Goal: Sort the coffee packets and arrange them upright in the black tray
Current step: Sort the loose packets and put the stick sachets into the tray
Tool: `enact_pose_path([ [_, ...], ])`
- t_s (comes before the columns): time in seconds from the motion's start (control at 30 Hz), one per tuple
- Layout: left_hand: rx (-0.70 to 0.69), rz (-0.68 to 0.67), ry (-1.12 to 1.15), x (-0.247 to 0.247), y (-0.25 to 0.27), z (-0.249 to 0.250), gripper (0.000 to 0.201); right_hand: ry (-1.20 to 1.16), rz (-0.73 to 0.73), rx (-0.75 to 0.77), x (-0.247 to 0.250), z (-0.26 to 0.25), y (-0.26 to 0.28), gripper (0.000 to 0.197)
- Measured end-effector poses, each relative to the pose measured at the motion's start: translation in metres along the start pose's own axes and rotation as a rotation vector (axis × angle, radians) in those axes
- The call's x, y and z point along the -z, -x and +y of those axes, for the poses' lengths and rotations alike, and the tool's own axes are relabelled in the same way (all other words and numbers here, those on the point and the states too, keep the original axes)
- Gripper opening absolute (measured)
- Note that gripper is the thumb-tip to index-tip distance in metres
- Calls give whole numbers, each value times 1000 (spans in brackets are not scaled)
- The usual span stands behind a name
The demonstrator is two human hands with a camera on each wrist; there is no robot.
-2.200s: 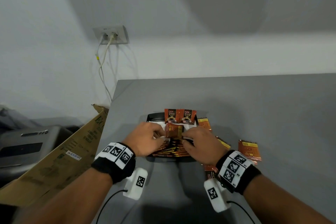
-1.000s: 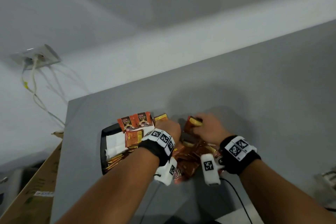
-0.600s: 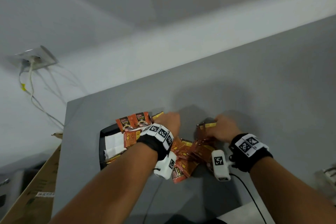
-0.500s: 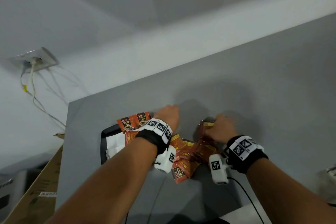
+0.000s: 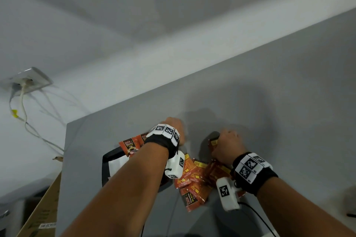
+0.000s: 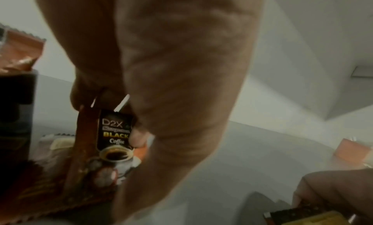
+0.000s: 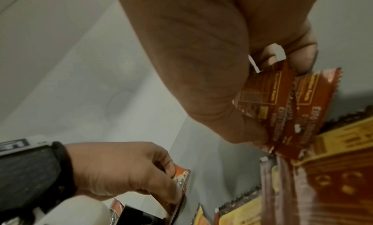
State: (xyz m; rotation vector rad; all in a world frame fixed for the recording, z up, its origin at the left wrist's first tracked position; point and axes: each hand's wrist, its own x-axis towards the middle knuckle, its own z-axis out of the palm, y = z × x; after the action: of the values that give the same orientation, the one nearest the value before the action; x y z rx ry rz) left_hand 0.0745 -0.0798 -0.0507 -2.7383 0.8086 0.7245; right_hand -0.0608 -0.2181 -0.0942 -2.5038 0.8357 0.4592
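Left hand (image 6: 161,68): fingers (image 6: 139,136) pinched one coffee packet (image 6: 113,137), front showing.
Right hand (image 7: 201,61): fingers (image 7: 302,56) gripped two packets (image 7: 282,104), right of black tray (image 5: 113,157).

Two hands: left hand (image 5: 174,128), right hand (image 5: 227,145). One black tray (image 5: 112,157). Two packets (image 5: 130,145) upright in tray. Two packets (image 7: 286,104) pinched in right hand, one packet (image 6: 113,142) in left. Loose pile (image 5: 194,177) uncountable.
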Motion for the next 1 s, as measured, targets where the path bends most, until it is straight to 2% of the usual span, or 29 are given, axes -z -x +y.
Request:
enact_pose_path([
  [0.1, -14, 4, -64, -1, -2, 5, 10, -62, 20, 0, 0, 0, 0, 44],
  [0.2, -5, 46, -68, -9, -11, 5, 31, -144, 2, 8, 2, 1, 1, 39],
  [0.3, 0, 78, -2, -10, -10, 2, 30, -199, -27, 61, 7, 2, 3, 32],
  [0.4, -23, 50, 15, -5, -6, 2, 34, -280, -35, 98, 21, 6, 4, 28],
  [0.53, -177, 48, 124, 7, 17, 7, 38, -367, -45, 145, 50, 10, 15, 28],
  [0.67, -295, -19, 319, 18, 46, 9, 45, -490, -118, 145, 59, 2, 36, 17],
  [0.73, -340, -47, 265, 20, 56, 11, 37, -557, -160, 117, 57, -1, 44, 16],
  [0.87, -371, -120, 146, 12, 77, 15, 24, -383, -210, 161, 46, 0, 56, 32],
  [1.0, -369, -123, 39, -7, 91, 24, 18, -179, -235, 257, 33, 3, 70, 25],
])
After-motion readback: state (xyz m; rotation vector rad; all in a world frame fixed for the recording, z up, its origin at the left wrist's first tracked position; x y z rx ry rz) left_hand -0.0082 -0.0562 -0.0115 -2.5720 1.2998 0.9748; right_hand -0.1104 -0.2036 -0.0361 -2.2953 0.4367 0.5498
